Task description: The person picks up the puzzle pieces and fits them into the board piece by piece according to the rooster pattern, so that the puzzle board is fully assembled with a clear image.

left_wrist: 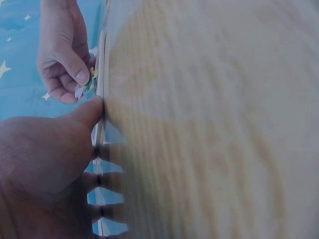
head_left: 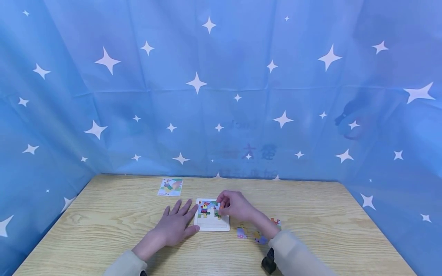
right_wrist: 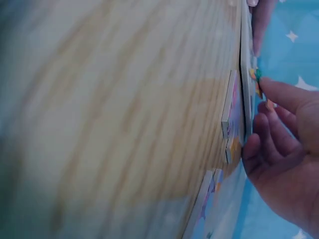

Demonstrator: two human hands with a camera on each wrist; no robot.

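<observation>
A white-framed puzzle board [head_left: 214, 229] lies on the table, with joined pieces showing a colourful rooster [head_left: 204, 207] in its upper part and bare board below. My left hand [head_left: 175, 227] rests flat with fingers spread, its thumb and index finger at the board's left edge. Over the board's right side, my right hand [head_left: 236, 205] pinches a puzzle piece [right_wrist: 256, 79] between thumb and fingers. From the left wrist view, that piece [left_wrist: 90, 79] shows green, orange and white, tilted close over the board. The right fingers partly hide the board's upper right corner.
Several loose puzzle pieces [head_left: 242, 232] lie right of the board, partly under the right forearm. A picture card [head_left: 170, 186] with a rooster lies at the back left of the wooden table [head_left: 121, 214]. Behind hangs a blue curtain [head_left: 235, 111] with white stars.
</observation>
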